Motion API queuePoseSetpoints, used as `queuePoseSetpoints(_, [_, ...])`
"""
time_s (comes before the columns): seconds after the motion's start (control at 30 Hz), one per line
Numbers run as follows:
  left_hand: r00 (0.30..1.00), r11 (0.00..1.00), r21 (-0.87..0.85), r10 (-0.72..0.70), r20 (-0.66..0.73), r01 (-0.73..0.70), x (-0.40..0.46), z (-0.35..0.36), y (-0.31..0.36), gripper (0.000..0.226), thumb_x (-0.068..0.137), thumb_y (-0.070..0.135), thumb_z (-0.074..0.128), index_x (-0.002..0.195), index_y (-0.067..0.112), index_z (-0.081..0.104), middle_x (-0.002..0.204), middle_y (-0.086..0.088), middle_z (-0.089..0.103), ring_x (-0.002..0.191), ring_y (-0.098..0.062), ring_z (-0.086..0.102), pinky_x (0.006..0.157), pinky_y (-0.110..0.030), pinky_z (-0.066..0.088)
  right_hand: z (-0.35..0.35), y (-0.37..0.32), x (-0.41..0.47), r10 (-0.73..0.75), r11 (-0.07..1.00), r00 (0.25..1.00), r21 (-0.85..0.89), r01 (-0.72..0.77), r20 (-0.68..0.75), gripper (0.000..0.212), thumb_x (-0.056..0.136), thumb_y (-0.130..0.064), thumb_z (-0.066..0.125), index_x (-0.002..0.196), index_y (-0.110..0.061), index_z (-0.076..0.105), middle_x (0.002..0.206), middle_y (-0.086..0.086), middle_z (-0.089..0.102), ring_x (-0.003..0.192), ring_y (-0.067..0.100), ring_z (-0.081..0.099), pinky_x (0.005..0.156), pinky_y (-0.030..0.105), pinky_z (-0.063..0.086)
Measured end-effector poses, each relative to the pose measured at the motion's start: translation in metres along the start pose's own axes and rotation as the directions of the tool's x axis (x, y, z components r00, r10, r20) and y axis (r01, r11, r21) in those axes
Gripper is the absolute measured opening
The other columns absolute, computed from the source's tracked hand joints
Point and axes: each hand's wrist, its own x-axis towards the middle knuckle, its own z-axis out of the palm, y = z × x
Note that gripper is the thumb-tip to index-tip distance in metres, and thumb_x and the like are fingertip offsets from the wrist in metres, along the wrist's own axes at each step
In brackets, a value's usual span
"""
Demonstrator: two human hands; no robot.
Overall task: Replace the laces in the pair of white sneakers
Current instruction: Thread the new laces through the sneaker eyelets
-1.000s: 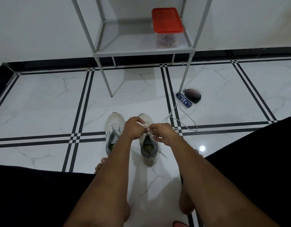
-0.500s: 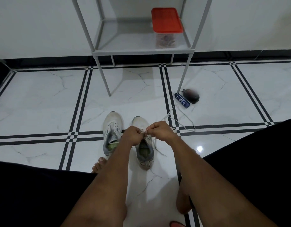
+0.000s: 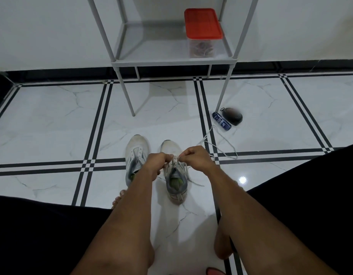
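While the head view holds both forearms reaching out toward twelve o'clock, the hands have drawn closer together over the right-hand sneaker (image 3: pixel 174 171) than they were a second ago, when they sat a little apart with the lace stretched between them. That closing-in suggests, as a judgement, that a lace end is being worked at an upper eyelet rather than pulled long.

The left hand (image 3: pixel 154 162) is curled, its fingers pinching the lace (image 3: pixel 174 158) just above the tongue; the right hand (image 3: pixel 195 157) is likewise curled and pinches the same lace from the three o'clock side, knuckles up. Both wrists are bent downward, the fists nearly touching.

Beside it at nine o'clock stands the left-hand sneaker (image 3: pixel 136 155), partly hidden by the left forearm; whether it is fully laced cannot be told. A loose lace (image 3: pixel 221 145) lies on the floor (image 3: pixel 52 126) at two o'clock from the hands, running toward a small blue tube (image 3: pixel 221 121) and a dark pouch (image 3: pixel 232 116). Farther off at twelve o'clock, a red-lidded box (image 3: pixel 202 23) sits on a white shelf (image 3: pixel 171 62).
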Motion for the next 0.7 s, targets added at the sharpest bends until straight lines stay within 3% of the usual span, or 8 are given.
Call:
queuePoseSetpoints(0.07, [0.999, 0.998, 0.049, 0.029, -0.038, -0.027, 0.004, -0.002, 0.002, 0.014, 0.084, 0.008, 0.069, 0.089, 0.011, 0.082, 0.094, -0.002, 0.079, 0.089, -0.021, 0.07, 0.073, -0.034, 0.056, -0.004, 0.0, -0.001, -0.006, 0.996, 1.0, -0.091, 0.004, -0.022, 0.003, 0.072, -0.03, 0.083, 0.07, -0.03, 0.08, 0.075, -0.014, 0.078, 0.077, 0.008, 0.076, 0.085, 0.041, 0.064])
queuePoseSetpoints(0.1, [0.996, 0.987, 0.151, 0.071, -0.055, -0.062, 0.007, -0.004, 0.001, 0.013, 0.085, 0.006, 0.067, 0.085, 0.009, 0.079, 0.091, -0.005, 0.078, 0.091, -0.024, 0.07, 0.08, -0.036, 0.056, -0.007, 0.001, -0.002, -0.012, 0.988, 0.999, -0.153, 0.004, -0.047, 0.003, 0.069, -0.035, 0.082, 0.068, -0.034, 0.079, 0.074, -0.018, 0.076, 0.077, 0.006, 0.074, 0.086, 0.039, 0.062])
queuePoseSetpoints(0.17, [0.978, 0.918, 0.391, 0.136, -0.159, -0.064, 0.013, -0.011, -0.001, 0.014, 0.086, 0.006, 0.058, 0.078, 0.014, 0.067, 0.077, -0.005, 0.064, 0.084, -0.025, 0.061, 0.075, -0.035, 0.049, -0.013, 0.005, -0.002, -0.028, 0.961, 0.996, -0.275, 0.003, -0.088, 0.004, 0.065, -0.041, 0.08, 0.067, -0.038, 0.079, 0.072, -0.023, 0.073, 0.088, 0.008, 0.068, 0.095, 0.04, 0.055])
queuePoseSetpoints(0.23, [0.934, 0.842, 0.534, 0.243, -0.261, -0.07, 0.006, -0.019, -0.001, 0.017, 0.079, 0.019, 0.051, 0.069, 0.019, 0.064, 0.078, -0.002, 0.063, 0.085, -0.028, 0.058, 0.082, -0.039, 0.046, -0.017, 0.011, -0.004, -0.029, 0.926, 0.993, -0.376, -0.016, -0.114, 0.006, 0.067, -0.042, 0.08, 0.069, -0.036, 0.08, 0.077, -0.02, 0.068, 0.101, 0.015, 0.052, 0.101, 0.042, 0.044])
queuePoseSetpoints(0.3, [0.891, 0.734, 0.68, 0.307, -0.335, 0.003, 0.0, -0.024, 0.0, 0.024, 0.083, 0.03, 0.05, 0.085, 0.027, 0.073, 0.103, 0.002, 0.067, 0.108, -0.031, 0.06, 0.101, -0.05, 0.042, -0.021, 0.018, -0.005, -0.025, 0.893, 0.99, -0.449, -0.04, -0.138, 0.008, 0.069, -0.041, 0.077, 0.071, -0.033, 0.079, 0.089, -0.016, 0.062, 0.106, 0.02, 0.044, 0.102, 0.048, 0.036])
queuePoseSetpoints(0.4, [0.894, 0.563, 0.825, 0.344, -0.287, 0.048, -0.002, -0.026, -0.002, 0.031, 0.093, 0.036, 0.051, 0.114, 0.029, 0.073, 0.128, 0.002, 0.058, 0.13, -0.031, 0.048, 0.108, -0.057, 0.033, -0.021, 0.026, -0.007, -0.022, 0.876, 0.985, -0.478, -0.063, -0.17, 0.009, 0.066, -0.04, 0.071, 0.067, -0.031, 0.074, 0.099, -0.012, 0.06, 0.113, 0.025, 0.05, 0.106, 0.052, 0.035])
queuePoseSetpoints(0.57, [0.868, 0.466, 0.88, 0.395, -0.299, 0.091, -0.003, -0.029, -0.006, 0.033, 0.092, 0.041, 0.054, 0.116, 0.026, 0.072, 0.126, 0.003, 0.059, 0.127, -0.027, 0.047, 0.103, -0.051, 0.033, -0.013, 0.04, -0.011, -0.031, 0.85, 0.984, -0.522, -0.067, -0.177, 0.012, 0.071, -0.038, 0.062, 0.071, -0.027, 0.058, 0.103, -0.007, 0.058, 0.113, 0.025, 0.05, 0.103, 0.052, 0.037])
queuePoseSetpoints(0.7, [0.852, 0.328, 0.939, 0.457, -0.256, 0.106, -0.002, -0.028, -0.01, 0.032, 0.096, 0.036, 0.052, 0.12, 0.021, 0.067, 0.13, -0.001, 0.056, 0.127, -0.029, 0.046, 0.105, -0.052, 0.034, -0.009, 0.051, -0.003, -0.023, 0.839, 0.984, -0.539, -0.076, -0.176, 0.02, 0.071, -0.042, 0.058, 0.079, -0.024, 0.063, 0.105, -0.009, 0.057, 0.114, 0.025, 0.051, 0.1, 0.052, 0.038])
